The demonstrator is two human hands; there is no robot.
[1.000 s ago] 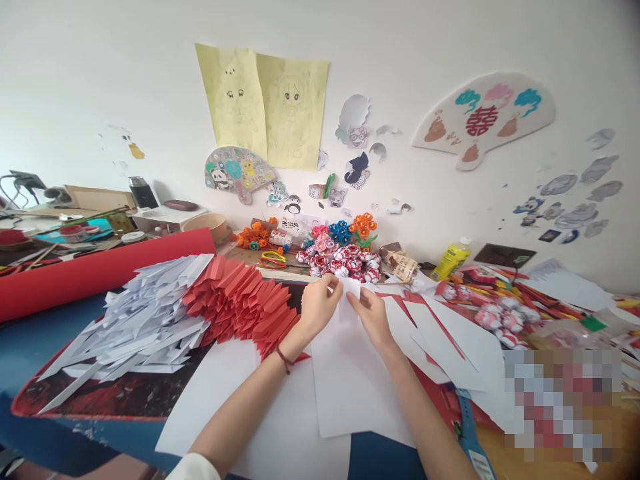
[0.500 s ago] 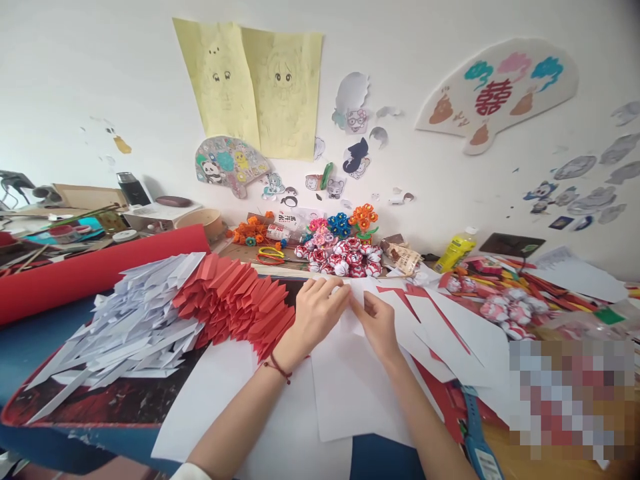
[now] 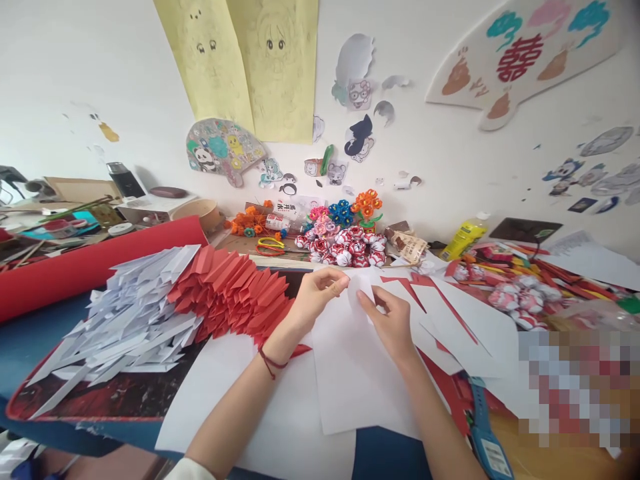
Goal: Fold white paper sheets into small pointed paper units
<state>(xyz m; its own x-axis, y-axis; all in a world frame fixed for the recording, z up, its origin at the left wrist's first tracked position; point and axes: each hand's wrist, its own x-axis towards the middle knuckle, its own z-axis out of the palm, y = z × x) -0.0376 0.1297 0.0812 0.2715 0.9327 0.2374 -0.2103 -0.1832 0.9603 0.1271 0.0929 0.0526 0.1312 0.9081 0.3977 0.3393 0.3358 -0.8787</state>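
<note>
My right hand (image 3: 391, 315) pinches a small piece of white paper (image 3: 361, 293), its thumb flat on the paper's face. Just left of that piece is my left hand (image 3: 323, 293), thumb and fingers drawn together. Whether its fingertips grip the paper's edge is hard to see. Below both hands lie large white sheets (image 3: 350, 380), overlapping one another. A dense row of folded red paper pieces (image 3: 230, 287) stands left of my left hand, and a heap of folded white paper pieces (image 3: 135, 320) lies beyond it.
A red roll (image 3: 100, 267) lies at the left. Against the wall are red-and-white balls (image 3: 350, 247), craft flowers (image 3: 341, 212) and a yellow bottle (image 3: 465, 237). More white sheets (image 3: 450, 327) over red paper spread to the right, with a blue watch (image 3: 485, 433) near the front.
My hands have come apart slightly. The left hand has turned and drawn its fingers back from the small paper, which stays in my right hand. The view has tilted down a little.
</note>
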